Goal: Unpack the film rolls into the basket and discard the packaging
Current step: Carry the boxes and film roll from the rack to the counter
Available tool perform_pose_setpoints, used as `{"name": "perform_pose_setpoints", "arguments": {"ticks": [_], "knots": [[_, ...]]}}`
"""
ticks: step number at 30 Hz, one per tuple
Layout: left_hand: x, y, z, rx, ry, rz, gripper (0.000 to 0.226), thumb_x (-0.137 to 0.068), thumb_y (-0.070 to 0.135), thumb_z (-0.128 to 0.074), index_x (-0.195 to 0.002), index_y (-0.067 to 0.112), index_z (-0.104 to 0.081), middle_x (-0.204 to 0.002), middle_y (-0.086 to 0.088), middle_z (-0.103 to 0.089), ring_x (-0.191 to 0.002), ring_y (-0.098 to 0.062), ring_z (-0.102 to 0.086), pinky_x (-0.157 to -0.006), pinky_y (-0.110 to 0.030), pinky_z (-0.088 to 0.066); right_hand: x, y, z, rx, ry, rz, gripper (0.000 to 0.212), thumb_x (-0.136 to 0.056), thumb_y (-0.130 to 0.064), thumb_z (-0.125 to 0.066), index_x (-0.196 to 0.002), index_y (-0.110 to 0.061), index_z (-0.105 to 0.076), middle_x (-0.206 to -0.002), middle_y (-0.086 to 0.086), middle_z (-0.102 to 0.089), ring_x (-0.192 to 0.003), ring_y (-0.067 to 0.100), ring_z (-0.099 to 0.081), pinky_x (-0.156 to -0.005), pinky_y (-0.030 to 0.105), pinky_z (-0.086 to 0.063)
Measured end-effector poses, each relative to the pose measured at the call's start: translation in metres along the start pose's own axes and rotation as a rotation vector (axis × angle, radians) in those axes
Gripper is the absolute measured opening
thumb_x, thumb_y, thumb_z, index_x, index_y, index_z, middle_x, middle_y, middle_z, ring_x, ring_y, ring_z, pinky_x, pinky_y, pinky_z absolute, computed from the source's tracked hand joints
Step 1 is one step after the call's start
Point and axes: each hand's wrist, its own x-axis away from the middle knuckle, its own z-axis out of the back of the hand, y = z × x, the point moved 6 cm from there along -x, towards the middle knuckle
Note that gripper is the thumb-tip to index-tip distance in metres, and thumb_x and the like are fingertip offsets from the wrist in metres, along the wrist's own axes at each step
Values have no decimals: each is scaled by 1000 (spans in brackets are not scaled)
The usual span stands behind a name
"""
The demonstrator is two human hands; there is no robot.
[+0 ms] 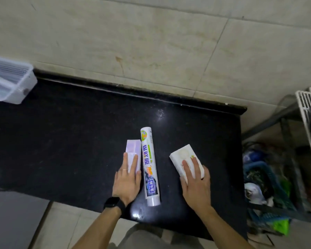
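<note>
On the counter [79, 141], flat left hand [127, 180] covers purple box [133, 146], flat right hand [196, 184] white box [181, 155]; next, open one; basket [9, 81] at ten o'clock.

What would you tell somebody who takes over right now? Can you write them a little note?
The left hand rests flat on the purple box. The right hand rests on the white box. Neither is lifted.
The wrapped film roll lies between the boxes on the black counter. The white basket sits at the far left, partly out of view.
Done: nothing looks unpacked yet.
Left: open both boxes and the wrapper, put the rolls in the basket, discard the packaging.
</note>
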Motion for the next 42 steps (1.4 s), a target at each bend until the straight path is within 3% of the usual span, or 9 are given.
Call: {"name": "perform_pose_setpoints", "arguments": {"ticks": [2, 6, 10, 13, 18, 23, 26, 35, 42], "knots": [[-3, -1, 0, 27, 8, -5, 62, -94, 50, -30, -153, 31, -24, -163, -14, -7, -98, -42, -58, -87, -47, -51, 0, -1, 1, 40, -35, 8, 65, -93, -41, -56, -153, -29, -36, -166, 2, -19, -134, 42, -31, -113, 60, -32], [-9, -2, 11, 136, -24, 86, 63, -88, 43, -57, -144, 35, -31, -160, -4, -5, -112, -37, -55, -82, -47, -53, -2, -12, 11, 132, -124, -65, 68, -90, -58, -52, -150, -31, -38, -163, 3, -26, -146, 49, -16, -118, 64, -10], [-16, -4, 21, 232, -90, 177, 70, -82, 38, -62, -140, 40, -23, -143, -7, -33, -114, -33, -51, -82, -48, -50, -11, -54, 34, -24, -32, -63, 58, -90, -48, -58, -140, -20, -50, -150, 13, -42, -146, 35, -23, -118, 53, -29], [-8, -16, 31, 290, -63, 218, 78, -79, 32, -64, -142, 41, -18, -141, -8, -37, -112, -36, -54, -83, -47, -50, -21, -99, 31, -216, -192, -85, 64, -94, -54, -50, -147, -19, -38, -145, 6, -46, -134, 25, -41, -105, 45, -45], [19, -61, 39, 281, -14, 362, 82, -83, 36, -59, -145, 46, -7, -139, -6, -35, -106, -33, -57, -81, -49, -53, -38, -138, -18, -132, -478, -163, 73, -89, -65, -52, -134, -9, -36, -131, 13, -48, -116, 34, -56, -87, 42, -49], [43, -78, 21, 120, 4, 437, 84, -90, 45, -44, -148, 43, 17, -148, -8, -19, -110, -32, -48, -81, -46, -53, -37, -141, -51, -142, -495, -170, 81, -93, -47, -56, -145, 0, -16, -138, 18, -40, -116, 41, -57, -89, 45, -50], [48, -74, 14, 60, 29, 465, 84, -92, 43, -40, -148, 40, 23, -150, -11, -15, -111, -33, -41, -88, -46, -50, -38, -143, -56, -154, -496, -173, 76, -92, -40, -59, -141, 0, -18, -135, 20, -41, -115, 43, -57, -88, 44, -49], [59, -92, 49, 197, 102, 432, 76, -96, 38, -44, -153, 38, 7, -143, -15, -25, -111, -38, -44, -97, -46, -45, -43, -131, -16, -375, -545, -95, 49, -82, -31, -72, -109, -11, -36, -122, 14, -58, -101, 32, -61, -81, 36, -50], [111, -126, 115, 303, 384, 460, 75, -93, 39, -50, -151, 41, -2, -139, -12, -31, -105, -29, -51, -96, -36, -47, -31, -189, 38, -571, -488, 127, 45, -85, -26, -69, -120, -20, -42, -109, 3, -65, -83, 15, -61, -64, 24, -44]]}}
